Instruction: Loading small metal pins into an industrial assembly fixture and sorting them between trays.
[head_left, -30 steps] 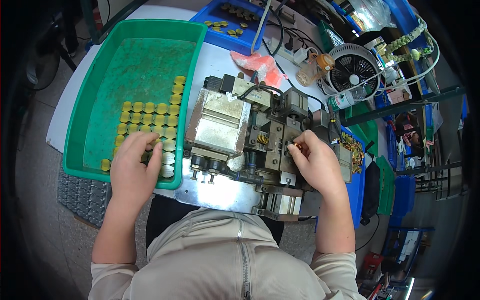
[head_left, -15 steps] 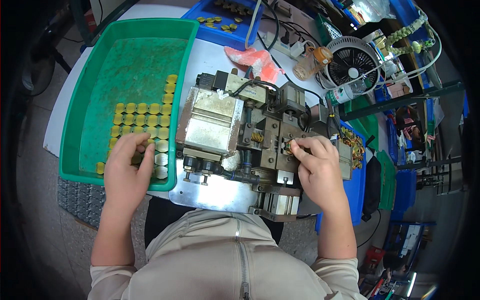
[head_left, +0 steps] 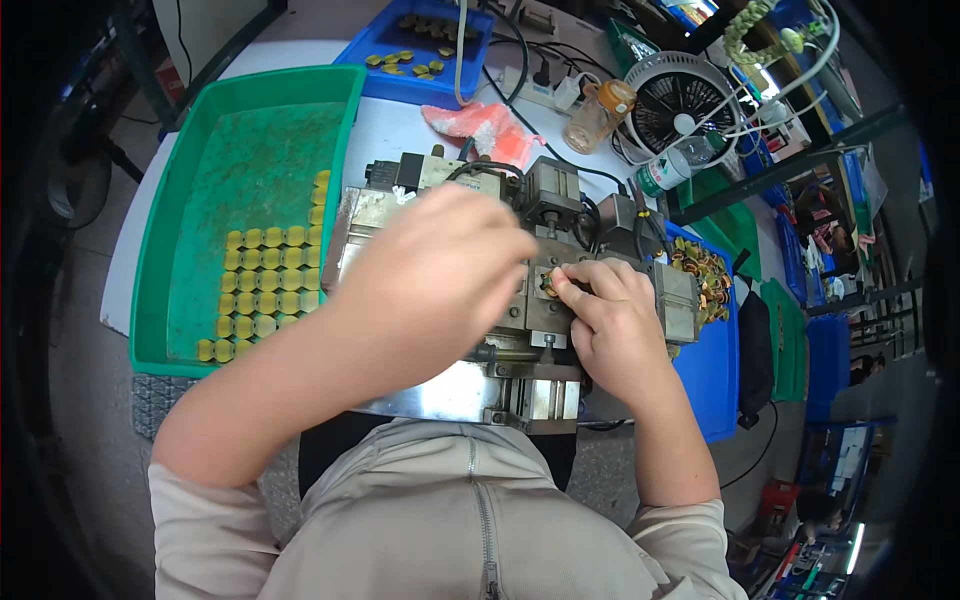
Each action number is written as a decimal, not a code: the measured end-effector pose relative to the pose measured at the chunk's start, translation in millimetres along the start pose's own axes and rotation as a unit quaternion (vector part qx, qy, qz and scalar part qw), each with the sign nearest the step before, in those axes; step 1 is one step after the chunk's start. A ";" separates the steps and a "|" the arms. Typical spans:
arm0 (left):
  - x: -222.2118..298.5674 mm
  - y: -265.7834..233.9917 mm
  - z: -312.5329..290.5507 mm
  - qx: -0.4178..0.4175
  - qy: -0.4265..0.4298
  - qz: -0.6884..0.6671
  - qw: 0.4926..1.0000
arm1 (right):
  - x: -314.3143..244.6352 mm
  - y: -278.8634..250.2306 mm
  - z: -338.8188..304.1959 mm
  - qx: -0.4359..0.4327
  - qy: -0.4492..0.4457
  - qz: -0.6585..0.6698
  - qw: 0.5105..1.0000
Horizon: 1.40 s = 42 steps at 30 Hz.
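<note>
My right hand [head_left: 610,312] is at the metal machine fixture [head_left: 515,312], with thumb and index finger closed on a small yellowish metal piece [head_left: 548,284] seated in its slot. The fingertips hide part of that piece. My left hand [head_left: 435,275] reaches across over the machine, just left of the right hand. Motion smears its fingers, so whether they hold anything cannot be made out. Beneath my left forearm stands a green tray [head_left: 150,260], where small yellow metal pieces [head_left: 270,258] lie in neat rows.
Right of the machine, a blue bin [head_left: 708,405] carries a heap of yellowish pieces [head_left: 705,275]. Behind are another blue tray [head_left: 355,75] with loose pieces, a pink-and-white cloth [head_left: 490,132], an orange-capped bottle [head_left: 598,115], a fan [head_left: 683,122] and several cables.
My left hand has swung right, from the green tray to above the machine. The right hand stays at the slot. The whole view has shifted slightly.
</note>
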<state>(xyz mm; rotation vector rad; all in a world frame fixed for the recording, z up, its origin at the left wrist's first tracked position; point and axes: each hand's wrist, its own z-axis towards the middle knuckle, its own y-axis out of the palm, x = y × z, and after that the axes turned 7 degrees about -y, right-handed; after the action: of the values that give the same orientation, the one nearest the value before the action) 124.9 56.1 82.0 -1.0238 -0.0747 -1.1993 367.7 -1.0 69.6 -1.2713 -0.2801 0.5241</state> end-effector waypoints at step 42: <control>-120.2 -190.4 -143.0 -0.033 -0.635 -0.201 0.746 | 136.1 -33.0 -224.6 0.319 0.518 0.290 0.739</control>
<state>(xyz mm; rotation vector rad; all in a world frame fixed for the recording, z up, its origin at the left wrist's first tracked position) -139.9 46.9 51.2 -1.7933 -1.3954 -0.6451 598.1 -123.7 26.1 -0.7676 1.1958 0.3004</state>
